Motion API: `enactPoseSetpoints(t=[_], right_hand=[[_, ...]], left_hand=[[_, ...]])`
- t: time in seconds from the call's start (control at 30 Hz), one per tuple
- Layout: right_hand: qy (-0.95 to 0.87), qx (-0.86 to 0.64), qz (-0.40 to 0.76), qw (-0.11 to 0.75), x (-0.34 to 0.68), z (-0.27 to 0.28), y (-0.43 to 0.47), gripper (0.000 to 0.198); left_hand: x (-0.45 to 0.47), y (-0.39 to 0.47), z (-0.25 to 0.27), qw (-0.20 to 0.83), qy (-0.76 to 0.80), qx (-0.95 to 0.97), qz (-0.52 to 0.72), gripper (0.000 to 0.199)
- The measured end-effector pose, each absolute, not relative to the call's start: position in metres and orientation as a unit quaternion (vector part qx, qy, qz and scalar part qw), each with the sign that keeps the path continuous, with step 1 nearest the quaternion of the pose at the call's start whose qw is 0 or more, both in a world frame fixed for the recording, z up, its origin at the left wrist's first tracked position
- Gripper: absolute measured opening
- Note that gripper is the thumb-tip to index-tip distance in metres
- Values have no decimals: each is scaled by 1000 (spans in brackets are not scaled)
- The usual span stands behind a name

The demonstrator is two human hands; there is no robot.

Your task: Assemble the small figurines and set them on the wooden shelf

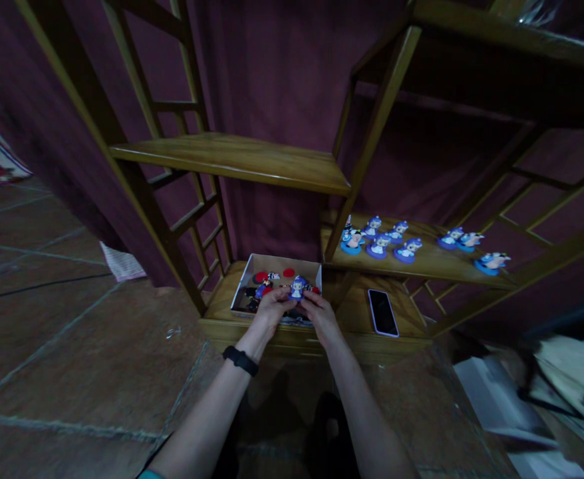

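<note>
Both my hands hold one small purple-haired figurine (298, 287) upright on its purple base, above the front edge of a shallow cardboard box (242, 283). My left hand (273, 306), with a dark band on its wrist, grips the base from the left. From the right, the fingers of my right hand (322, 311) close on the same base. Inside the box lie several figurines in dark and red colours (261, 291) and red round pieces (289, 273). Part of the box's contents is hidden behind my hands.
Several similar purple figurines (379, 246) and blue-based ones (492, 263) stand on the wooden shelf (436, 266) to the right. A phone (383, 313) lies on the lower board. An upper shelf (232, 156) juts out above the box. White boxes (501, 399) sit on the floor at right.
</note>
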State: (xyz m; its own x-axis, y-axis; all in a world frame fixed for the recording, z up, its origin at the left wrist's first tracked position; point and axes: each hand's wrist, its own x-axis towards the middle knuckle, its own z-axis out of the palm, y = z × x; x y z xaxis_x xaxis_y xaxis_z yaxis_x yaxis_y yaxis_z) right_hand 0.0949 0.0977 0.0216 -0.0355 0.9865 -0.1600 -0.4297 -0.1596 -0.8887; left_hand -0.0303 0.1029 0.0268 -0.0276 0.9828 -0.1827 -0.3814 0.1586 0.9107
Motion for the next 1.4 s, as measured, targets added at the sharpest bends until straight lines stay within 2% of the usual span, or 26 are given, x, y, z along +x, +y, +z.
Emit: enactPoseSetpoints(t=[0.3, 0.9, 1.2, 1.4], right_hand=[[-327, -416, 642, 555, 95, 19, 98, 40], [-381, -439, 603, 546, 96, 13, 102, 38], [-342, -425, 621, 562, 97, 10, 103, 37], [-325, -426, 623, 569, 97, 11, 103, 37]], left_hand=[[-28, 103, 27, 601, 441, 362, 560, 36], [-27, 114, 8, 495, 459, 509, 534, 32], [-28, 108, 15, 354, 532, 618, 458, 30], [-28, 103, 21, 306, 555, 645, 426, 32]])
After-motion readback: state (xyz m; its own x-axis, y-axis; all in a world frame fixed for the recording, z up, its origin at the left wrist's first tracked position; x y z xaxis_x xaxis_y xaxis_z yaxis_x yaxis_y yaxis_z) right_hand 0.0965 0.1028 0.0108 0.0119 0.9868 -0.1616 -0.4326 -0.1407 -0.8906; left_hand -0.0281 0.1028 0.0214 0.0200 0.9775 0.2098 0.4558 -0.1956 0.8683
